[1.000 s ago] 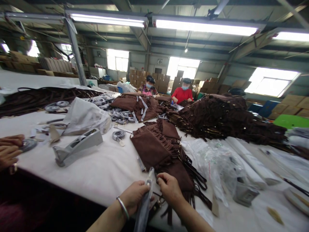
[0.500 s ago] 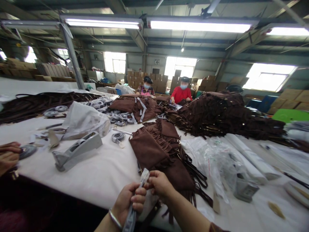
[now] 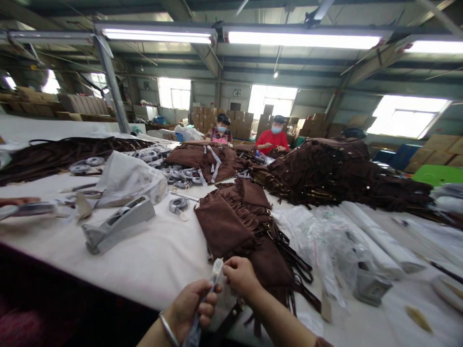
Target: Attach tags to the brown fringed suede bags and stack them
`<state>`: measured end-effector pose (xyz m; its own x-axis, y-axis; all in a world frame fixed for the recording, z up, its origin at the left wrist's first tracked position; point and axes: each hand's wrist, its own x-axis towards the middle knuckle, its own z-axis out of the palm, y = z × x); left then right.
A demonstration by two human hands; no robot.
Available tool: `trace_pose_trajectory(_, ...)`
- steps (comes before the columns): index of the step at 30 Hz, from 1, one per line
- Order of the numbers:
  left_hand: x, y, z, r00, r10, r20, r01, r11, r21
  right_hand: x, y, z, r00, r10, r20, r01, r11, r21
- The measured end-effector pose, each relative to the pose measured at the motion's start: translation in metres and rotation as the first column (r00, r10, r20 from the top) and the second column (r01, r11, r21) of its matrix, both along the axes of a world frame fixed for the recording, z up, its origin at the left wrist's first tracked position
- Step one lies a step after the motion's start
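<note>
My left hand (image 3: 191,304) is closed around a dark strap wrapped in clear plastic film (image 3: 216,271), whose pale end sticks up above the fist. Beside that end, my right hand (image 3: 243,278) has thumb and fingers pinched together. What lies between those fingertips is too small to make out. Just beyond both hands, brown fringed bags (image 3: 226,224) with gold-coloured hardware lie on the white-covered table (image 3: 155,265). A loose strap end with a metal stud (image 3: 233,312) hangs below my right wrist.
A grey tape dispenser (image 3: 119,224) stands left, near a coiled wrapped strap (image 3: 178,205). Clear plastic bags (image 3: 325,241) lie right, before a tall pile of brown bags (image 3: 321,168). Another person's hand (image 3: 21,201) reaches in at far left. Two people sit across the table.
My right fingers have shifted slightly right, away from the wrapped strap's end. At far left, the other person's hand has moved up the table. The view has shifted slightly.
</note>
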<state>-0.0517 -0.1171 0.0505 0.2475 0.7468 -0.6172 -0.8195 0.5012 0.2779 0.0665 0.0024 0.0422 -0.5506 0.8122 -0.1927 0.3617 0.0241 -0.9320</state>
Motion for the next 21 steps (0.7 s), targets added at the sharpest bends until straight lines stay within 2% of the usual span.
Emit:
trace_pose_trajectory(1, 0.0, 0.0, 0.0, 1.0, -0.004, -0.01, 0.004, 1.0, 0.001, 0.001, 0.001, 0.002, 0.999, 0.022, 0.027, -0.026, 0.988, 0.152)
trace_pose_trajectory(2, 0.0, -0.001, 0.001, 1.0, -0.006, -0.019, 0.006, 1.0, 0.008, 0.003, 0.002, 0.004, 0.996, 0.039, 0.079, -0.063, 0.945, 0.321)
trace_pose_trajectory(4, 0.0, -0.001, 0.003, 0.999, -0.005, -0.051, 0.006, 1.0, 0.021, 0.008, 0.008, 0.008, 0.969, 0.013, 0.245, -0.156, 0.803, 0.575)
trace_pose_trajectory(5, -0.001, -0.001, 0.004, 0.997, -0.004, -0.081, 0.006, 1.0, 0.025, 0.01, 0.011, 0.009, 0.944, -0.034, 0.329, -0.191, 0.757, 0.625)
trace_pose_trajectory(8, -0.001, -0.002, 0.007, 0.976, -0.012, -0.219, 0.018, 1.0, 0.024, 0.016, 0.021, 0.011, 0.887, -0.129, 0.444, -0.191, 0.772, 0.606)
trace_pose_trajectory(11, 0.003, -0.003, 0.009, 0.93, -0.048, -0.363, 0.056, 0.998, 0.011, 0.017, 0.022, 0.011, 0.922, -0.04, 0.385, -0.214, 0.775, 0.594)
trace_pose_trajectory(14, 0.012, -0.004, 0.01, 0.85, -0.073, -0.522, 0.099, 0.995, 0.023, 0.013, 0.017, 0.009, 0.94, 0.074, 0.333, -0.271, 0.754, 0.598)
trace_pose_trajectory(17, 0.019, -0.005, 0.01, 0.74, -0.088, -0.667, 0.149, 0.988, 0.036, 0.012, 0.015, 0.008, 0.888, 0.004, 0.46, -0.316, 0.731, 0.605)
trace_pose_trajectory(19, 0.02, -0.006, 0.009, 0.678, -0.086, -0.73, 0.166, 0.985, 0.038, 0.015, 0.014, 0.012, 0.864, -0.041, 0.502, -0.341, 0.687, 0.642)
trace_pose_trajectory(21, 0.02, -0.006, 0.008, 0.628, -0.067, -0.775, 0.168, 0.985, 0.051, 0.02, 0.011, 0.018, 0.889, 0.059, 0.454, -0.4, 0.583, 0.708)
